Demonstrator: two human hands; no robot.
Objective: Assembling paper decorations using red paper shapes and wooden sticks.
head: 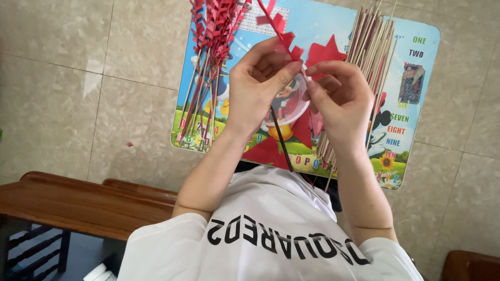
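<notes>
Over the table's [422, 36] middle, left hand [258, 86] and right hand [336, 99] pinch red paper [285, 39] onto a thin stick [281, 138], apparently mid-wrapping.

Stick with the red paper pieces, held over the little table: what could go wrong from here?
The left hand and right hand pinch the stick by the fingertips alone, so it may twist and tear the red paper pieces. Its lower end hangs over the plastic bowl and could tip it. The bare sticks lie close by the right wrist; a nudge might scatter them off the small table.
</notes>
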